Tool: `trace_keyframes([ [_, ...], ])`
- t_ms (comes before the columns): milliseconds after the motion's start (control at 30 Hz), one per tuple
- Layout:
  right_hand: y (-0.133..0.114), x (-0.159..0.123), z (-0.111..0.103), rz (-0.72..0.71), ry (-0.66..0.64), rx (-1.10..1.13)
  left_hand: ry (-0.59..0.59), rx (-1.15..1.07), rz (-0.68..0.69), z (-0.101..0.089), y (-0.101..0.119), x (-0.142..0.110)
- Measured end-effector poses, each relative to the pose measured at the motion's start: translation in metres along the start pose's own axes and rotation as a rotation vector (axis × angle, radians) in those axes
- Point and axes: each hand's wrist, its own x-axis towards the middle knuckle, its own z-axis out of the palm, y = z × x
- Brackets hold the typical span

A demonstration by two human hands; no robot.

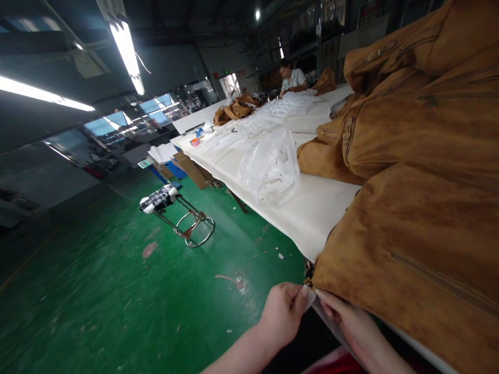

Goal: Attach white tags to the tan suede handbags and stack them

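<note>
A large brown suede-look bag [393, 228] lies at the right, its near corner at the table's edge. At that corner is small brass-coloured hardware [307, 282]. My left hand [281, 314] is closed in a pinch just below the hardware, on a thin white wrapping sheet [311, 297]. My right hand [349, 317] is closed beside it under the bag's edge, its thumb and fingers also on the white sheet, which hangs down between the hands. The fingertips partly hide what they grip.
More brown bags [413, 114] are piled behind at the right. Crumpled clear plastic [273, 166] lies on the long white table [315, 213]. A padded stool [161, 197] stands on the green floor [128, 301]. Across the table a person [294, 79] leans near other brown pieces [237, 108].
</note>
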Motion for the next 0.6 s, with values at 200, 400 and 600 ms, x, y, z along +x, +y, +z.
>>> trace_keyframes([
  [200,0.010,0.007,-0.007,-0.010,0.054,-0.011,0.070,0.045,-0.002,0.011,-0.005,0.006],
  [400,0.014,0.017,-0.013,-0.021,0.028,0.065,0.124,0.112,-0.005,0.017,-0.009,0.011],
  [600,0.014,0.018,-0.011,-0.081,0.068,-0.010,0.154,0.098,0.001,0.020,-0.010,0.013],
])
